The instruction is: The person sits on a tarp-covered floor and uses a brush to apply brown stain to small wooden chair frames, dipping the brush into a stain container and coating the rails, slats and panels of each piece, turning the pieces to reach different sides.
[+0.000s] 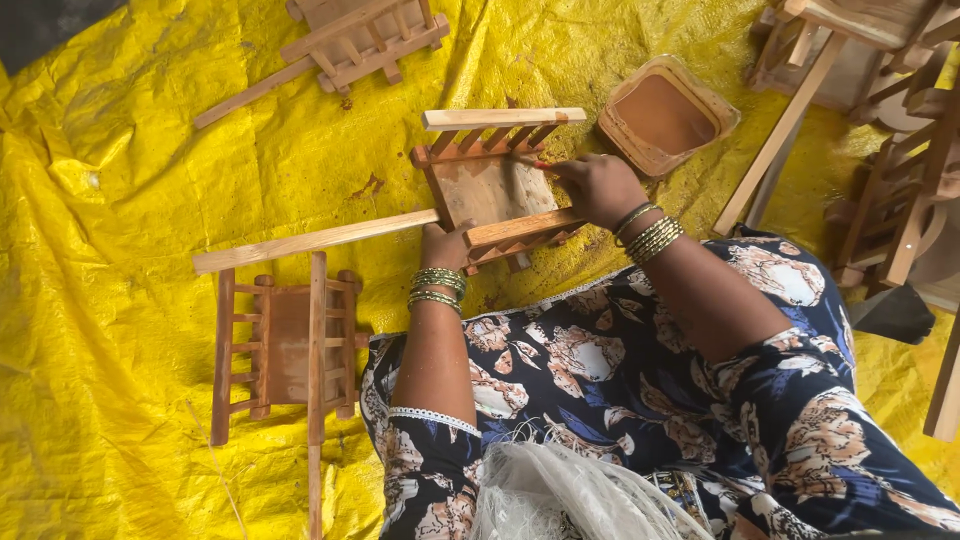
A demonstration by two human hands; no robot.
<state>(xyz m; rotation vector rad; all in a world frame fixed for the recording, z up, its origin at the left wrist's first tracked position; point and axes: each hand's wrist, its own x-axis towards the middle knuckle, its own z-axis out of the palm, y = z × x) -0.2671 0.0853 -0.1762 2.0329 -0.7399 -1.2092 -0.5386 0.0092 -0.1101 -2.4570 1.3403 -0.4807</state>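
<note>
Yellow tarp (130,200) covers the floor. Small wooden rack (490,185) lies on it before the knees; staining appears underway. Left hand (445,245) clamps a long rail. Right hand (598,185), fingers closed, rubs the panel; whether it holds a cloth, cannot tell. Reloading seems next: tub (665,115) of brown stain just beside.

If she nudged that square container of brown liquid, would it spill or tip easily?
The container looks shallow and wide, so it probably slides rather than tips. The brown liquid sits near its rim, so a sharp push could slop some over. The crinkled yellow sheet may snag it.
</note>
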